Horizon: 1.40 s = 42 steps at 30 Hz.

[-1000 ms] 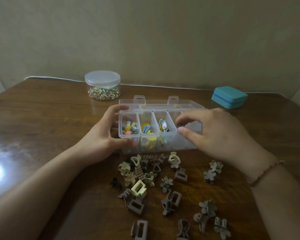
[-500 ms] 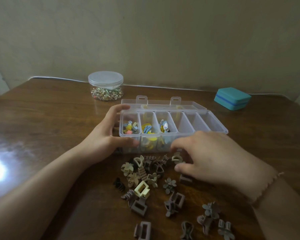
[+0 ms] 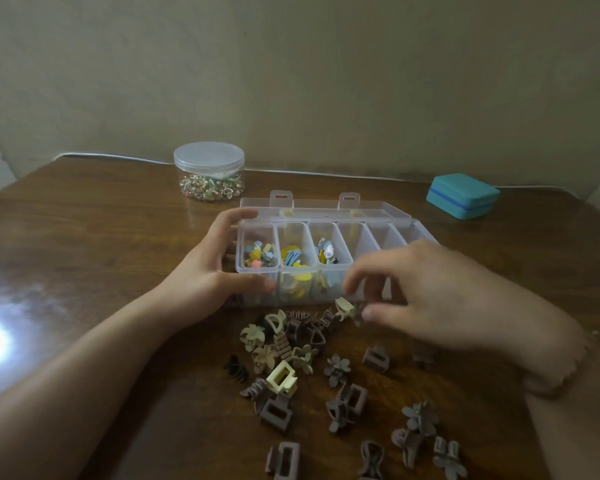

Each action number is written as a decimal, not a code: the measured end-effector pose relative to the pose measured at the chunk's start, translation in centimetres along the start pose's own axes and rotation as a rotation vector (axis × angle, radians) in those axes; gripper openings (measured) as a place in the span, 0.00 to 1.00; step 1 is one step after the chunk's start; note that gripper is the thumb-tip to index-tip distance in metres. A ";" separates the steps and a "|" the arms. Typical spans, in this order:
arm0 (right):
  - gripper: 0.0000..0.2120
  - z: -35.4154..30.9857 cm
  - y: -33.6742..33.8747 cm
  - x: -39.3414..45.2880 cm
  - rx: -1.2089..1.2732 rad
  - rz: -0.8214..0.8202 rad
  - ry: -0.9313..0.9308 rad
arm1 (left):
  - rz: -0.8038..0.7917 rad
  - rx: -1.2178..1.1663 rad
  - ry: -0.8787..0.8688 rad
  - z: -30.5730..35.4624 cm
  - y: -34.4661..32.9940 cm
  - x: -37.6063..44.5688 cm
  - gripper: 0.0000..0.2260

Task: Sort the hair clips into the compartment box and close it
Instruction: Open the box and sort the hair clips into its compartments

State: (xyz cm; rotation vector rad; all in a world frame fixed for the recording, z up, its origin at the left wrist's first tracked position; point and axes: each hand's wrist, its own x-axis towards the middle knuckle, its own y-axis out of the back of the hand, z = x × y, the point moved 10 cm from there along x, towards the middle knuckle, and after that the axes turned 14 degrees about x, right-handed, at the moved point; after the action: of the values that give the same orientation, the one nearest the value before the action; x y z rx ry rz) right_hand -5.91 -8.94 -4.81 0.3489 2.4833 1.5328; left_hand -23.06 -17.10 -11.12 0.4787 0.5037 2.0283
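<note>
Right hand [image 3: 440,299] now lifting cream clip [image 3: 344,306]

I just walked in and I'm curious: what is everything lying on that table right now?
compartment box: one, clear plastic, lid open, table centre; three left compartments hold colourful clips.
loose hair clips: many, brown, grey, beige, cream, scattered in front of the box.
round jar: one, clear with lid, small trinkets inside, back left.
teal case: one, closed, back right.
table: one, dark brown wood.
left hand: steadies the box's left end.
right hand: fingers pinching a cream clip by the box front.
</note>
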 end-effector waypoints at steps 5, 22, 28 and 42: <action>0.04 0.6 5.7 -1.3 0.174 0.594 0.091 | 0.000 -0.011 -0.006 0.1 -0.1 0.0 0.43; 0.15 -0.5 -1.2 0.5 -0.236 0.091 -0.057 | -0.004 -0.016 0.002 -0.1 0.0 0.1 0.42; 0.09 -0.5 -1.1 0.7 -0.156 0.060 0.014 | -0.009 -0.016 0.005 -0.1 -0.1 0.1 0.42; 0.08 0.4 4.4 -0.6 0.060 0.451 0.105 | 0.008 -0.016 0.000 -0.2 0.0 0.1 0.42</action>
State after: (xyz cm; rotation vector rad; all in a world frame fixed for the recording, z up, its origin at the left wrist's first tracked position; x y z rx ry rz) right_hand -4.82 -6.84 -1.04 0.9135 2.6616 1.6673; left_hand -23.25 -17.01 -11.27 0.4711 0.4856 2.0385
